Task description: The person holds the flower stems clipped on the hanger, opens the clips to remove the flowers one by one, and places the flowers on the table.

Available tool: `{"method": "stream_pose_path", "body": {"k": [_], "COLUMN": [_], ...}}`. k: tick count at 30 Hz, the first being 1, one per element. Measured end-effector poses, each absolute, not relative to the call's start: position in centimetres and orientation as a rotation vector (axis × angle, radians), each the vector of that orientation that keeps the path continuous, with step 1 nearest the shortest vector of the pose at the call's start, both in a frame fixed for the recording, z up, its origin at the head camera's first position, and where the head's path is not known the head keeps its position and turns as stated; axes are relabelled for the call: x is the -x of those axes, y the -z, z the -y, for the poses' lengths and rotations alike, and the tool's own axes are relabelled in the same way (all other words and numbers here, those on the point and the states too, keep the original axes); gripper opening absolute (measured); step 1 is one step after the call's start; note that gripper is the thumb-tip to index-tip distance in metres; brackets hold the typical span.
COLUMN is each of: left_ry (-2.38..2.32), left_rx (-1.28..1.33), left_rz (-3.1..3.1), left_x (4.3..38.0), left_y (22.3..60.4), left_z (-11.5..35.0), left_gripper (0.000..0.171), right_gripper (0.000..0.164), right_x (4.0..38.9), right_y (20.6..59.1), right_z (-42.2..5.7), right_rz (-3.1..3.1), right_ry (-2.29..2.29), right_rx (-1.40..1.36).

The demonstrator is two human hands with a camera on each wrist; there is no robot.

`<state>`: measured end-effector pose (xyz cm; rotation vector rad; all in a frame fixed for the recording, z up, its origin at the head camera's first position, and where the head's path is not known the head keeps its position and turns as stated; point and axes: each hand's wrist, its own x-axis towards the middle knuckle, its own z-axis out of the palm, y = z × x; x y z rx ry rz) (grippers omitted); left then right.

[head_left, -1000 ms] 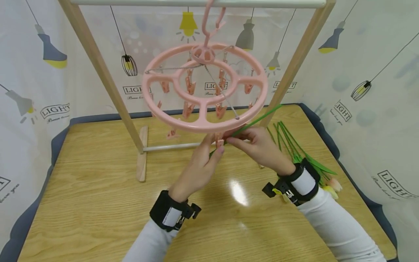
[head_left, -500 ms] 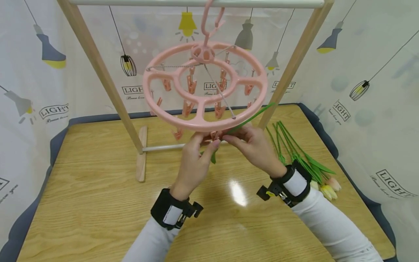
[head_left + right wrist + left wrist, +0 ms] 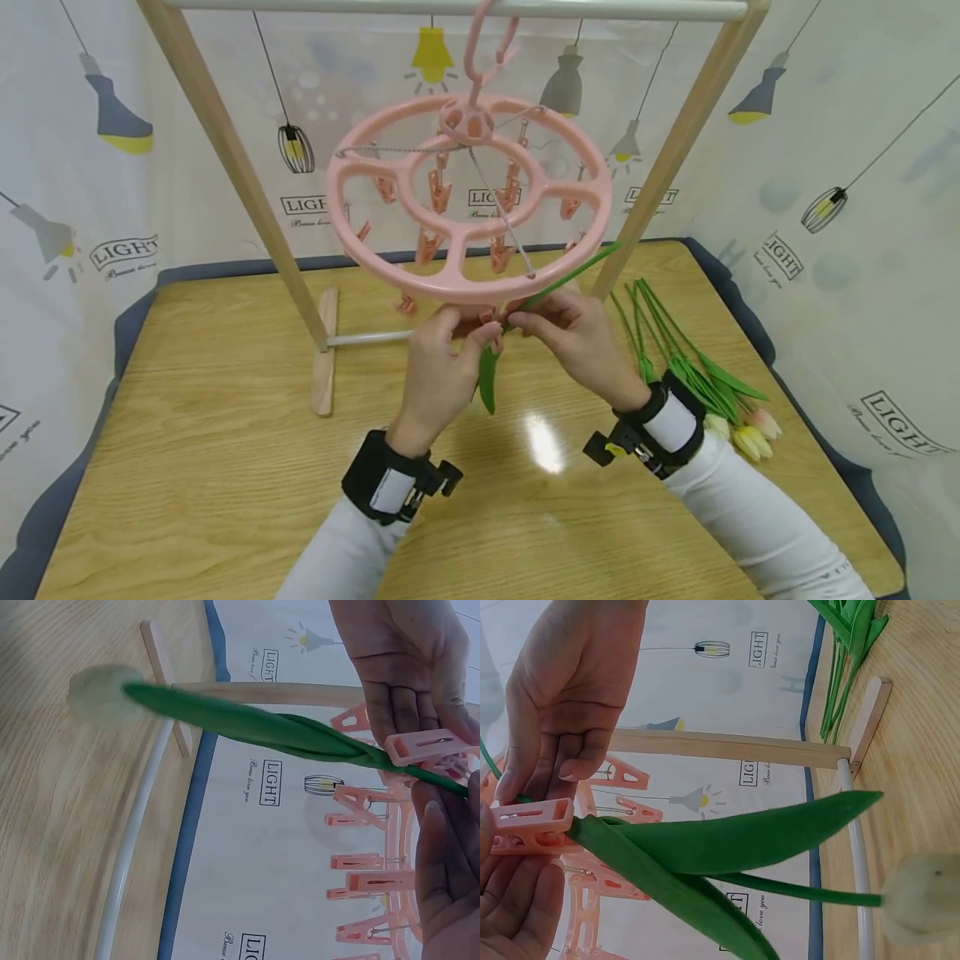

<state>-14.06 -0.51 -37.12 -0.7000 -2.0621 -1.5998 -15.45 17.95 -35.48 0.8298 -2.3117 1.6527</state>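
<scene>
My left hand (image 3: 438,367) pinches a pink clothespin (image 3: 532,825) hanging from the round pink drying hanger (image 3: 480,287). My right hand (image 3: 581,337) pinches the green stem (image 3: 577,273) of an artificial tulip just beside that clip. In the left wrist view the stem passes at the clip's jaws, with the green leaves (image 3: 697,840) and pale white bloom (image 3: 922,900) on the other side. The tulip is tilted, bloom end lower. In the head view my left hand hides the bloom, and one leaf (image 3: 487,383) shows below the fingers.
The hanger hooks onto a white bar (image 3: 600,8) between wooden posts (image 3: 225,158). Several other pink clothespins (image 3: 439,193) dangle beneath the ring. More tulips (image 3: 697,375) lie on the wooden table (image 3: 225,483) at right. A lower white rod (image 3: 371,337) joins the stand's feet.
Both hands have shifted slightly left, and the hanger has turned a little with them. The tulip's stem has moved down and left, and its leaf has come into view below my left hand.
</scene>
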Motion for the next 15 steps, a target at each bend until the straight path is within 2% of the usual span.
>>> {"method": "stream_pose_path", "body": {"k": [15], "left_ry": [1.557], "left_rx": [0.648], "left_rz": [1.991], "left_x": [14.09], "left_y": [37.42], "left_z": [0.7], "left_gripper": [0.014], "right_gripper": [0.012], "right_x": [15.24], "right_y": [35.54], "right_z": [-17.33], "right_rz": [2.258], "right_ry": [-1.69], "right_rx": [-0.844]}}
